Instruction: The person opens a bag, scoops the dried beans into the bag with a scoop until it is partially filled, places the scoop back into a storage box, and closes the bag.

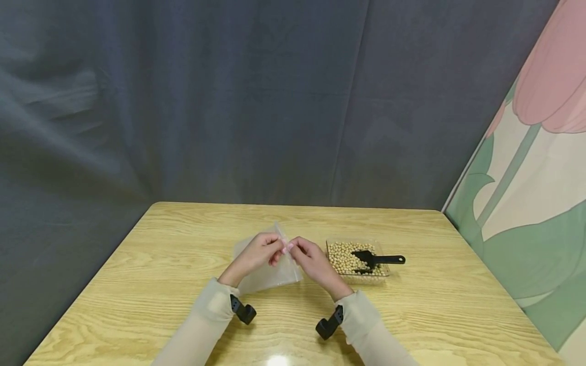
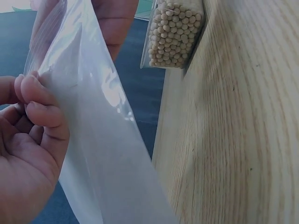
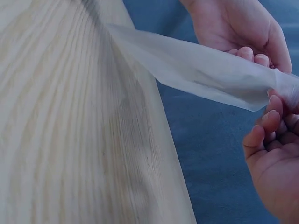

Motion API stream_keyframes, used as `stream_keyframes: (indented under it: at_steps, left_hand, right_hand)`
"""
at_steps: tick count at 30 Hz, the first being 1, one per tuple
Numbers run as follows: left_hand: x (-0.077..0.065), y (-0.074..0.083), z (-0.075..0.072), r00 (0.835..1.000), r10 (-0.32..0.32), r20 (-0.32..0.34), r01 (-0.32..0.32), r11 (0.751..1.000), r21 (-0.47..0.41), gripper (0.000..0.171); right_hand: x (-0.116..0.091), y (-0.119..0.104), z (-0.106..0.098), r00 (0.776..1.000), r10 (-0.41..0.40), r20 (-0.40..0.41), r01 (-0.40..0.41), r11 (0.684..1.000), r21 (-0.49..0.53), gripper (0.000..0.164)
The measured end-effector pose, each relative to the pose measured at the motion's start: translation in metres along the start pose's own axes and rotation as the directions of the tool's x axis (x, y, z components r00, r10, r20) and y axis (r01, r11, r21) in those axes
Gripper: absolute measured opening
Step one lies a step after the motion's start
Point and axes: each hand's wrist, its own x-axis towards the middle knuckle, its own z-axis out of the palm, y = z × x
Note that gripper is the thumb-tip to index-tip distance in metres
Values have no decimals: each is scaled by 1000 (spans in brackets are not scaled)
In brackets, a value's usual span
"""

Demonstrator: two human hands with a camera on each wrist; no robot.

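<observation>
Hands (image 1: 261, 251) (image 1: 313, 258) close together (fingers (image 2: 49, 115) bent) on a translucent bag (image 1: 272, 277)

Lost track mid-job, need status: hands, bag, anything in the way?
Left hand and right hand pinch translucent bag near its edge. Nothing visible inside. Container of beans, black scoop in it, apart on right, not blocking.

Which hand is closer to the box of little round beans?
The right hand: the clear box sits just beside it. The left hand is farther away, over the plastic bag.
</observation>
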Motion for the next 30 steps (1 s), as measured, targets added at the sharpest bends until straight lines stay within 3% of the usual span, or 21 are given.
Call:
stream_keyframes:
  at_steps: [12, 24, 30]
  left_hand:
    - [2, -4, 0, 999, 5, -34, -5, 1000, -15, 28]
    - [1, -5, 0, 1000, -11, -11, 10, 999, -47, 27]
    - [3, -8, -1, 1000, -27, -4, 27, 999, -16, 27]
  right_hand:
    - [2, 1, 3, 999, 44, -22, -41, 991, 127, 25]
    - [2, 2, 5, 994, 91, -53, -82, 985, 151, 23]
    - [-1, -3, 3, 994, 105, -32, -99, 984, 148, 23]
